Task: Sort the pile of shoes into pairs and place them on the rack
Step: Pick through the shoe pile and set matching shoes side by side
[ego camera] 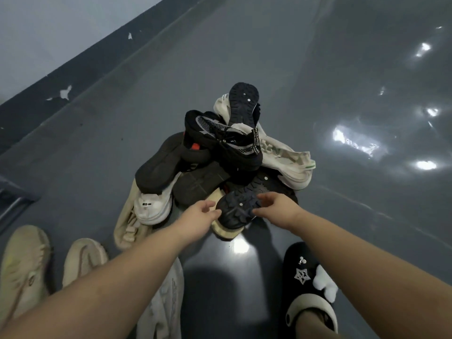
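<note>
A pile of shoes [208,162] lies on the grey floor ahead of me: black sneakers, black slippers, white and beige shoes. At its near edge a dark sneaker [238,207] lies sole up on top of a beige shoe [227,231]. My left hand [198,216] reaches to that sole's left edge, fingers loosely spread. My right hand [278,209] reaches to its right edge, fingertips at the sole. Neither hand plainly grips it. Another dark sole [243,101] sticks up at the far side of the pile.
Two beige shoes [24,267] [83,258] stand side by side on the floor at the lower left. A white shoe [168,299] lies under my left forearm. A foot in a black slipper [308,289] is at the lower right. A wall with a dark skirting [73,77] runs along the left.
</note>
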Demonstrator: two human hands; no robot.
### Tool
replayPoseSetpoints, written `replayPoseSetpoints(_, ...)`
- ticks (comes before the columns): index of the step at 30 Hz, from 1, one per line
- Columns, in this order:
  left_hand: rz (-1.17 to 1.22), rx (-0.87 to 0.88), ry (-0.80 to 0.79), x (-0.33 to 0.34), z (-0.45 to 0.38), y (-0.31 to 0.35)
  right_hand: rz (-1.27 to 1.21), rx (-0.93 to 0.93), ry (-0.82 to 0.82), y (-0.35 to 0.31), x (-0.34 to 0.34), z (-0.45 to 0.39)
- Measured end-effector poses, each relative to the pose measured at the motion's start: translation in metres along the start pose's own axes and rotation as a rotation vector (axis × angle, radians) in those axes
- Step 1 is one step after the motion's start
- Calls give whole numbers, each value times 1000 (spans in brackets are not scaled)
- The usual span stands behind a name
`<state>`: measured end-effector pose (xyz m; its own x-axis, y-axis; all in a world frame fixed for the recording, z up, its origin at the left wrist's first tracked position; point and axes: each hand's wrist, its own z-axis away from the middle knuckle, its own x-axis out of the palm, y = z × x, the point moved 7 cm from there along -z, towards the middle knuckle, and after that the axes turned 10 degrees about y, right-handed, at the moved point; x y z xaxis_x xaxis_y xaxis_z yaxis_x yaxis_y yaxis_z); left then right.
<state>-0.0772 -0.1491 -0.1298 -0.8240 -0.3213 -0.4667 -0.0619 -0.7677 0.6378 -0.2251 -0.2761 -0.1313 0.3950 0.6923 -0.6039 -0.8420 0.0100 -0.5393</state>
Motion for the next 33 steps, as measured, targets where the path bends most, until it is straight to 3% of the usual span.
replayPoseSetpoints(8, 160, -103, -8, 29, -29, -10, -373, 242, 192, 33, 13, -22)
replayPoseSetpoints(14, 303, -133, 11, 46, -36, -17, -740, 455, 92, 44, 47, -20)
replayPoseSetpoints(19, 534, -238, -42, 48, -31, -13, -878, 507, 153, 44, 43, -14)
replayPoseSetpoints(22, 577, -227, -98, 47, -22, -8, -903, 481, 97, 34, 38, -3)
replayPoseSetpoints(29, 612, -73, -57, 33, 4, 18, -854, 489, 113, 7, 14, 22)
replayPoseSetpoints(33, 570, 52, -28, 16, 29, 42, -749, 477, 35, -21, 2, 45)
